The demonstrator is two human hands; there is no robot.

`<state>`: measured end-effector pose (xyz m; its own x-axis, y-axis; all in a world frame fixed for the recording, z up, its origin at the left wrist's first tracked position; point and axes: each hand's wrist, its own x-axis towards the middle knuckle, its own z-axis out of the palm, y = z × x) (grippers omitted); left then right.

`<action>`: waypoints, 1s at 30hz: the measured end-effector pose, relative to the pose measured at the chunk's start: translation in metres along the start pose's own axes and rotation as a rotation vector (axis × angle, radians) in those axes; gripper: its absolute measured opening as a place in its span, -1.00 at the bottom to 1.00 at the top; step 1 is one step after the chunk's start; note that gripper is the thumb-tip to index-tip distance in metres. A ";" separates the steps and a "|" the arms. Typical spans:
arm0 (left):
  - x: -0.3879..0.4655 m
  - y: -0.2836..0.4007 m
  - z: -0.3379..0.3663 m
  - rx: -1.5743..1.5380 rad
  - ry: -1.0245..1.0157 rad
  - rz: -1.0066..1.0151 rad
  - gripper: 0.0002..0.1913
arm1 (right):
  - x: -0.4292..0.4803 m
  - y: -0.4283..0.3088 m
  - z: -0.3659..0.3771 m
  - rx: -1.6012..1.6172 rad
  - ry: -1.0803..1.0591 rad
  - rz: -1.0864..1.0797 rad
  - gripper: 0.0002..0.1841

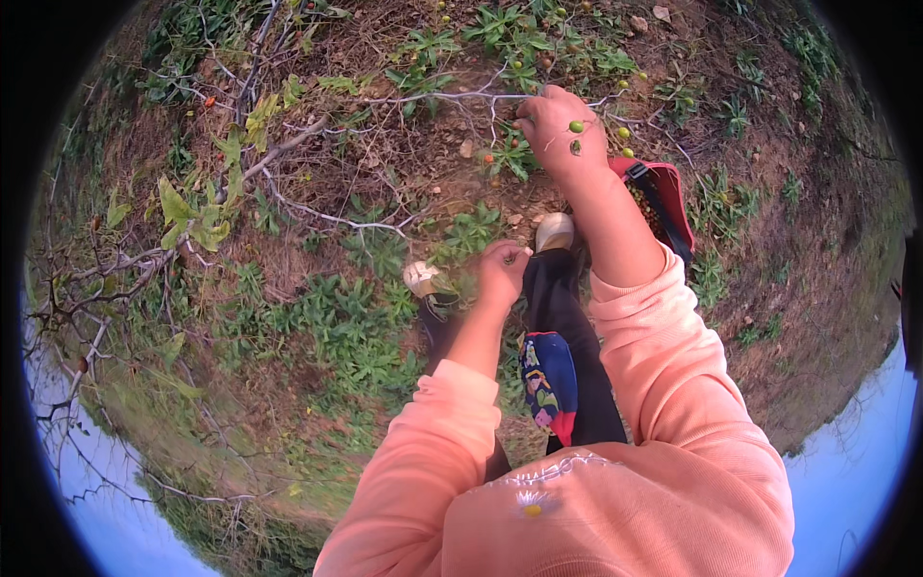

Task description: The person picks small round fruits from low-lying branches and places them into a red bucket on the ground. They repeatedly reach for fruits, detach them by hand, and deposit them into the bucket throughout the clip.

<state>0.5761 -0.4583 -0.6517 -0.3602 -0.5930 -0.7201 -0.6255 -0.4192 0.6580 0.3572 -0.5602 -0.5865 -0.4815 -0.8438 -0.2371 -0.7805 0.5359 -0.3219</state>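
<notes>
My right hand (566,133) is closed around a thin, grey, bare branch (461,95), which comes in from the left and shows again beyond my fingers. One green fruit (576,126) and a small leaf (575,147) hang in front of the back of this hand. More green fruits (624,133) dangle just to its right. My left hand (502,270) is lower, near my shoe, with its fingers curled together; whether something small is pinched there I cannot tell. Under my right forearm stands a red container (674,198) with a black strap, holding many small round fruits.
Bare, twiggy branches (285,148) spread across the left, some with yellow-green leaves (180,205). Orange-red fruits (210,102) show among them. Leafy weeds (360,324), dry stalks and stones cover the soil. My pale shoes (554,232) stand below; a patterned blue cloth item (551,379) lies against my leg.
</notes>
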 end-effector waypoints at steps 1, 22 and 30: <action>0.000 0.000 -0.001 0.029 -0.003 0.020 -0.80 | 0.004 0.006 0.002 -0.111 -0.047 -0.026 -0.85; -0.003 -0.001 -0.007 -0.017 -0.001 -0.036 -0.82 | 0.015 0.021 0.047 -0.362 -0.130 -0.176 -0.73; -0.007 0.006 -0.008 -0.023 -0.004 -0.083 -0.83 | 0.003 0.013 0.025 -0.105 -0.021 -0.208 -0.87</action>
<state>0.5806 -0.4626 -0.6413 -0.3106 -0.5524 -0.7735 -0.6377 -0.4824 0.6005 0.3558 -0.5554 -0.6139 -0.2982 -0.9344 -0.1951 -0.9000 0.3433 -0.2687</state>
